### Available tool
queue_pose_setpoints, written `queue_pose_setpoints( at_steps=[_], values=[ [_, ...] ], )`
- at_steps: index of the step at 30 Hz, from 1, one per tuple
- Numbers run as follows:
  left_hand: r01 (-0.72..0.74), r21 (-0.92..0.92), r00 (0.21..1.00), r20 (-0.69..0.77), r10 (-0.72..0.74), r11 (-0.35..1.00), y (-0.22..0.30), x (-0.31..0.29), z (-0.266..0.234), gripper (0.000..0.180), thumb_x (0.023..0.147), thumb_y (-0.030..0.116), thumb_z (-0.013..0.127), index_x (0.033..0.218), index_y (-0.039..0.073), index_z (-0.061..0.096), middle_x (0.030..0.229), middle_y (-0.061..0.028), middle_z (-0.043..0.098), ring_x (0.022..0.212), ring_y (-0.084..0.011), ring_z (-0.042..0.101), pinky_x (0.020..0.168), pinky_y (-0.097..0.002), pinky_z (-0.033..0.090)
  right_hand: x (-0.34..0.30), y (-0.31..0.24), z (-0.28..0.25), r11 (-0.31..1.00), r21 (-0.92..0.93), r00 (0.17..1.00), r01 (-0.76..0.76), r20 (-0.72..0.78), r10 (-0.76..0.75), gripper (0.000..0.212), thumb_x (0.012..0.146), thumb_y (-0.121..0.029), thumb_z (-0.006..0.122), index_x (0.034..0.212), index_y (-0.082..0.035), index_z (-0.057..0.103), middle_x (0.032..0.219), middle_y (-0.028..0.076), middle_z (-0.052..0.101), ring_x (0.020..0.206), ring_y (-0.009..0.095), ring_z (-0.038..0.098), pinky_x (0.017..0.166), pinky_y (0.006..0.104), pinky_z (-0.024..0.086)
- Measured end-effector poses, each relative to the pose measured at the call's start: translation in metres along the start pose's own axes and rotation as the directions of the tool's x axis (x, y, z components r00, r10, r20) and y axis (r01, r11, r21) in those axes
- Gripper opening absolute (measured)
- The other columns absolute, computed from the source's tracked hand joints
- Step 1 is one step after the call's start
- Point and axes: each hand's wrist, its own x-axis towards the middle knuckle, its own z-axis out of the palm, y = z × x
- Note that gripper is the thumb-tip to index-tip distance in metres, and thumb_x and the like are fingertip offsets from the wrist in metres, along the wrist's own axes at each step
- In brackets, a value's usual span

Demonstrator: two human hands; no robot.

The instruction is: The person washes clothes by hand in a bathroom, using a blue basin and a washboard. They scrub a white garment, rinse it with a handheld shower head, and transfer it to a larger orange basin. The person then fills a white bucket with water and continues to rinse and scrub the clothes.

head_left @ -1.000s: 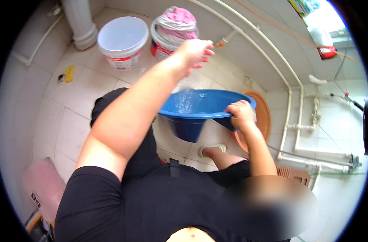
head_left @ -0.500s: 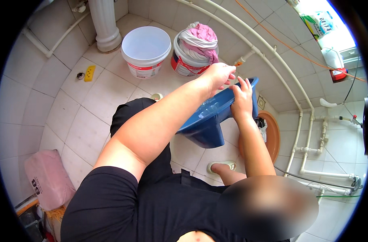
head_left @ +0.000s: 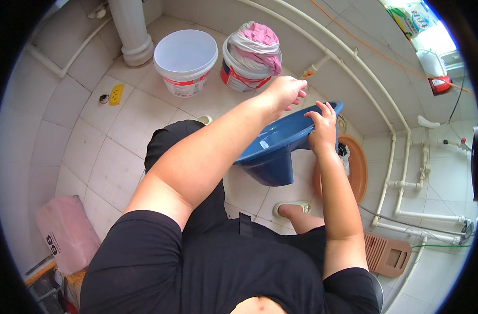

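Observation:
A blue plastic basin [head_left: 276, 168] is held up off the floor, tilted, with a little clear water on its inside. My left hand [head_left: 287, 95] reaches across to its far rim with fingers curled; the forearm covers part of the basin, and the thumb is hidden. At the right end, my right hand [head_left: 323, 128] grips the rim, fingers pointing up along it. Just beyond the right hand, an orange-brown tub [head_left: 358, 167] stands on the floor, with dark and white items partly showing inside.
Two white buckets stand ahead: an empty one [head_left: 185, 83], and another [head_left: 244, 81] heaped with pink and white cloth [head_left: 260, 44]. White pipes [head_left: 377, 99] run along the right wall. A brown washboard [head_left: 389, 255] lies at lower right, a pink sack [head_left: 67, 233] at lower left.
The basin has shifted slightly right and its water looks lower and calmer. My right hand has moved a little right along with it. The washboard now shows beside my right arm.

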Motion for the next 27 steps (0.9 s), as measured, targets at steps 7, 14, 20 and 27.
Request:
queue_pose_setpoints(
  at_steps=[7, 14, 20, 27],
  values=[
    [0.021, 0.03, 0.999, -0.029, -0.02, 0.999, -0.002, 0.0, -0.004, 0.032, 0.086, 0.036, 0.049, 0.103, 0.01, 0.054, 0.101, -0.0057, 0.06, 0.096, -0.0204, 0.053, 0.083, -0.0366, 0.039, -0.072, 0.048, 0.005, 0.997, -0.001, 0.997, 0.081, 0.008, -0.081, 0.03, 0.056, 0.007, 0.058, 0.079, -0.01, 0.063, 0.112, 0.011, 0.054, 0.114, 0.036, 0.041, 0.093, 0.0404, 0.038],
    [0.041, 0.076, 0.999, -0.021, -0.039, 0.996, -0.005, -0.003, -0.001, 0.036, 0.088, 0.036, 0.046, 0.11, 0.008, 0.051, 0.106, -0.0067, 0.058, 0.103, -0.0213, 0.05, 0.088, -0.0364, 0.037, -0.182, 0.059, 0.042, 0.988, -0.156, 0.975, 0.004, 0.221, 0.031, 0.028, 0.068, -0.005, 0.052, 0.093, -0.012, 0.062, 0.103, 0.007, 0.059, 0.103, 0.031, 0.051, 0.079, 0.0374, 0.047],
    [0.156, 0.418, 0.986, -0.122, -0.115, 0.895, -0.036, 0.012, -0.003, 0.04, 0.085, 0.039, 0.049, 0.113, 0.011, 0.052, 0.109, -0.0045, 0.056, 0.102, -0.0202, 0.049, 0.088, -0.0353, 0.035, -0.217, 0.048, 0.078, 0.995, -0.093, 0.813, -0.042, 0.575, 0.088, 0.025, 0.069, -0.007, 0.055, 0.093, -0.008, 0.056, 0.106, 0.013, 0.06, 0.088, 0.03, 0.061, 0.073, 0.0388, 0.049],
    [0.154, 0.675, 0.985, -0.159, -0.062, 0.722, -0.079, 0.021, -0.011, 0.051, 0.079, 0.038, 0.056, 0.117, 0.004, 0.05, 0.116, -0.0133, 0.052, 0.11, -0.024, 0.048, 0.089, -0.0355, 0.039, -0.178, 0.025, 0.059, 0.996, -0.05, 0.707, -0.069, 0.702, 0.084, 0.024, 0.064, -0.024, 0.064, 0.081, -0.007, 0.06, 0.077, 0.012, 0.063, 0.077, 0.029, 0.061, 0.068, 0.0396, 0.049]
  ],
)
